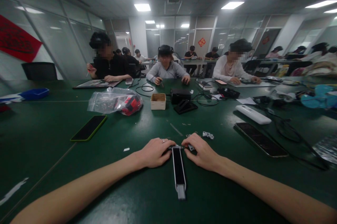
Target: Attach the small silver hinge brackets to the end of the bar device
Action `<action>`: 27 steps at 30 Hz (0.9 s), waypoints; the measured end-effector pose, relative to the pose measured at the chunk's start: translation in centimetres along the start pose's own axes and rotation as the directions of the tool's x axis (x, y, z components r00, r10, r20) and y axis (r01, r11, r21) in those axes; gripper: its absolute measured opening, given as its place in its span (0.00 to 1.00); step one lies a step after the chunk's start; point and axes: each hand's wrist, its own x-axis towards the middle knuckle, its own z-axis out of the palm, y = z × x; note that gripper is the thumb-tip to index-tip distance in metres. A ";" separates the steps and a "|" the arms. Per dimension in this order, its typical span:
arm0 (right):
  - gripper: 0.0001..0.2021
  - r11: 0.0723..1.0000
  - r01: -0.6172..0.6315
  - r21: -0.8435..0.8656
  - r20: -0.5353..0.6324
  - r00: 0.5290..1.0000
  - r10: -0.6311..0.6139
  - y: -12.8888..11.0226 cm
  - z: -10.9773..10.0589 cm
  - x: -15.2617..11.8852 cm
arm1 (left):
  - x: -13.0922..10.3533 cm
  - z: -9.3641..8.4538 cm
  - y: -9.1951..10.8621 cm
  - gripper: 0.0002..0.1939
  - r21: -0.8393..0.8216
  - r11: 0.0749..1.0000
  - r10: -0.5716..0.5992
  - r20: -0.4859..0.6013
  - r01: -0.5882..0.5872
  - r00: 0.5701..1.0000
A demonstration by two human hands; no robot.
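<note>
On the green table in front of me lies a long, narrow device (179, 168) with a white frame, a black face and a pale grey tab at its near end. My left hand (157, 152) is at the left of its far end, thumb and fingers pinched together. From the other side, my right hand (200, 152) curls its fingers to the same end. Between the fingertips a thin metal piece (178, 147) crosses the device's end; the fingers partly hide it. Just beyond my right hand are small metal brackets (208, 135).
A green-edged phone (88, 128) lies left; another phone (260, 139) and a white power bank (253, 114) lie right. Farther back are a plastic bag (116, 102) of red and black items, a small box (158, 102) and cables. Several people sit across the table.
</note>
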 end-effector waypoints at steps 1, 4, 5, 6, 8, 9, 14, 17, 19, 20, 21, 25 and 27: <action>0.06 1.000 -0.003 0.001 0.003 1.000 0.003 0.0 0.0 0.0 | 0.0 0.0 0.0 0.14 -0.001 1.000 0.001 -0.001 -0.001 1.000; 0.07 1.000 -0.006 0.004 0.005 1.000 0.006 0.0 0.0 0.0 | 0.0 0.0 0.0 0.14 -0.005 1.000 0.005 -0.001 -0.005 1.000; 0.07 1.000 -0.006 0.006 0.007 1.000 0.006 -0.1 -0.1 0.0 | 0.0 -0.1 0.0 0.14 -0.006 1.000 0.006 -0.001 -0.006 1.000; 0.06 1.000 -0.007 0.006 0.008 1.000 0.007 -0.1 -0.1 0.1 | 0.0 -0.1 0.0 0.14 -0.008 1.000 0.007 -0.001 -0.007 1.000; 0.06 1.000 -0.009 0.003 0.014 1.000 0.009 -0.2 -0.1 0.1 | 0.0 -0.1 0.1 0.14 -0.009 1.000 0.006 0.002 -0.006 1.000; 0.06 1.000 -0.008 -0.001 0.014 1.000 0.008 -0.2 -0.2 0.1 | 0.0 -0.1 0.0 0.14 -0.009 1.000 0.004 0.004 -0.004 1.000; 0.06 1.000 0.009 -0.012 0.003 1.000 -0.009 -0.3 -0.2 0.2 | -0.1 0.1 -0.1 0.14 0.006 1.000 -0.009 0.003 0.009 1.000; 0.06 1.000 0.002 -0.003 0.015 1.000 -0.002 -0.4 -0.3 0.2 | -0.1 0.1 -0.2 0.14 0.007 1.000 0.000 0.001 0.000 1.000; 0.05 1.000 -0.008 -0.012 0.009 1.000 0.008 -0.4 -0.3 0.2 | -0.1 0.1 -0.1 0.14 0.004 1.000 0.003 0.004 -0.003 1.000; 0.04 1.000 -0.015 -0.021 0.003 1.000 0.015 -0.4 -0.2 0.2 | -0.1 0.0 -0.1 0.14 0.000 1.000 0.002 0.005 -0.003 1.000; 0.04 0.999 -0.025 -0.031 -0.005 1.000 0.025 -0.3 -0.1 0.2 | -0.1 -0.1 -0.1 0.14 -0.004 1.000 0.001 0.006 -0.001 1.000; 0.05 0.997 -0.060 -0.042 -0.005 0.998 0.060 -0.1 0.1 0.2 | -0.1 -0.1 0.0 0.14 -0.012 1.000 -0.003 0.006 0.004 1.000; 0.05 0.998 -0.048 -0.032 0.007 0.999 0.048 0.0 0.1 0.1 | -0.1 0.0 -0.1 0.15 -0.011 1.000 0.000 0.007 0.000 1.000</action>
